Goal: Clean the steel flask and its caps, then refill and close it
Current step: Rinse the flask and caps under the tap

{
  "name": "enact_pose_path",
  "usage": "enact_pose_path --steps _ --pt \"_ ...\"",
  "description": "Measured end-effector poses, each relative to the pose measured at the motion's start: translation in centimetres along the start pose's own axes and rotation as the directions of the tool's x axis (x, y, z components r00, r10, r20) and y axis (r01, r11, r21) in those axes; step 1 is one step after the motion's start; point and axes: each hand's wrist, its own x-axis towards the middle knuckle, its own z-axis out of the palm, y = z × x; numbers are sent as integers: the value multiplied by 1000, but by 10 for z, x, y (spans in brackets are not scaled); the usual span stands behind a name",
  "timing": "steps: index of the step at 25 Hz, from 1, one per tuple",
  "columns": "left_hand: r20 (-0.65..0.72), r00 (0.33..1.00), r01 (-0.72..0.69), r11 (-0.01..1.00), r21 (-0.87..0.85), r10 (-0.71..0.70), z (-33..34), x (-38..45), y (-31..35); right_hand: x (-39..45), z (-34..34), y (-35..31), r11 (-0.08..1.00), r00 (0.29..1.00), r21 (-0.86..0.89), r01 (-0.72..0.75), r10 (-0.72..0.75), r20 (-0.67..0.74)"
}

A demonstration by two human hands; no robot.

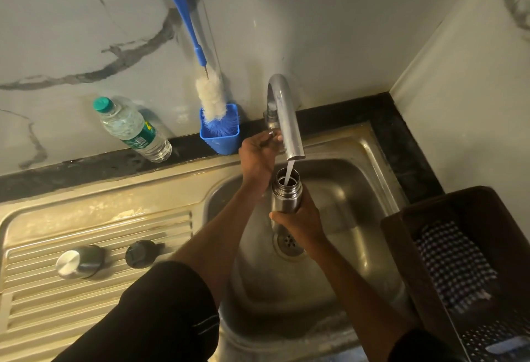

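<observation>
Right hand [298,222] grips uncapped steel flask [286,193] upright under running tap [284,120].

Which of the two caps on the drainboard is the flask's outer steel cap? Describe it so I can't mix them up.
Look left of the sink basin to the ribbed drainboard, where two caps sit side by side. The steel cap is the left one, shiny with a flat silver top; the black cap to its right is dark and dull.
</observation>
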Motion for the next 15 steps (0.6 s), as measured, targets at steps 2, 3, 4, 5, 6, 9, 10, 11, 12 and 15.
enact_pose_path --steps 2,3,4,5,6,9,10,11,12,15 --pt "10 1000 19 1000 0 -19 1 1 -3 1 1 4 1000 1000 11 0 0 8" --pt "14 1000 22 1000 3 -23 1 1 -3 2 2 4 1000 1000 13 1 -1 11" --pt "20 999 25 1000 -1 -25 1 2 -2 2 2 5 1000 1000 12 3 -3 18" --pt "29 999 28 1000 -10 -28 1 1 0 3 2 6 1000 1000 7 4 -4 29" --pt "42 999 29 999 -28 -28 0 -2 4 3 1 8 1000 999 -2 7 -7 45" --pt "112 993 -26 997 -68 33 -9 -17 11 2 -3 17 1000 997 -6 0 0 72" --pt "130 990 -56 997 -56 62 -14 -24 7 2 -3 20 1000 998 1 -4 4 59" --pt "130 989 -64 998 -26 67 -20 -32 -1 4 -3 20 1000 999 9 -7 6 49" --pt "111 993 -50 999 9 49 -27 -41 -10 6 -2 21 1000 999 4 -10 9 53" --pt "72 997 -52 974 221 37 -55 -73 -41 8 -4 24 1000 991 -7 -20 21 135"
